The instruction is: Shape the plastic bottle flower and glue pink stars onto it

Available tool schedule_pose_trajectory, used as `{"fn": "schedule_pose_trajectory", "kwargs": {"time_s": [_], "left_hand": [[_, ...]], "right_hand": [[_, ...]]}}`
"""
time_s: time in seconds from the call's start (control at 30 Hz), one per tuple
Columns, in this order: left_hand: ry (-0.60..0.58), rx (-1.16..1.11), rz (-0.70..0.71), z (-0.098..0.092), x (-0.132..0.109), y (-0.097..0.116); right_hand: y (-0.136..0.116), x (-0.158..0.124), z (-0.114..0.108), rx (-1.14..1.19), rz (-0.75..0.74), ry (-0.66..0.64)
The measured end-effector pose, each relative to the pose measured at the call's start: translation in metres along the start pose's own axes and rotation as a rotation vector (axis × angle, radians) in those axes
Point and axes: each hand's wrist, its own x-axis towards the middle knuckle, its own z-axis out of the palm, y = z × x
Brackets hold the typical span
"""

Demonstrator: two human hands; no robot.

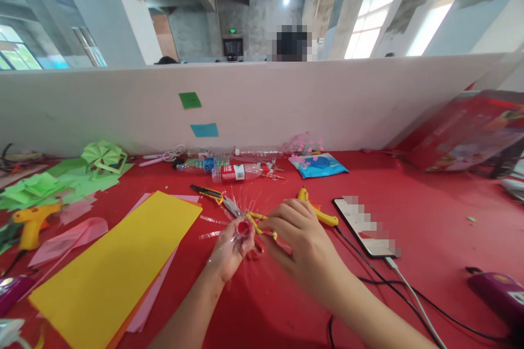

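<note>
My left hand [230, 248] is closed around the neck of a cut clear plastic bottle [244, 228], whose thin strips fan outward above the table. Close by on the right, my right hand [297, 232] has its fingers bent, the fingertips at a thin yellow strip [256, 224] beside the bottle neck. What exactly the strip is made of cannot be made out. Just behind the bottle lie scissors [232, 206] with a yellow and black handle part. A yellow glue gun [325, 215] lies behind my right hand, partly hidden by it.
Yellow paper sheets [123, 262] and green paper shapes [102, 158] cover the left side, near another yellow glue gun [36, 224]. Plastic bottles [234, 173] and a blue packet [321, 164] lie along the white partition [262, 103]. A phone [362, 226] with cables lies right.
</note>
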Motion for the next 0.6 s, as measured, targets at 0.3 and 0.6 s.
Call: {"fn": "schedule_pose_trajectory", "kwargs": {"time_s": [0.3,0.6], "left_hand": [[-0.103,0.045,0.056,-0.007,0.002,-0.002],[-0.057,0.047,0.086,-0.018,0.008,-0.008]], "right_hand": [[-0.006,-0.003,0.011,0.006,0.018,0.033],[-0.002,-0.007,0.027,-0.051,0.03,0.073]]}}
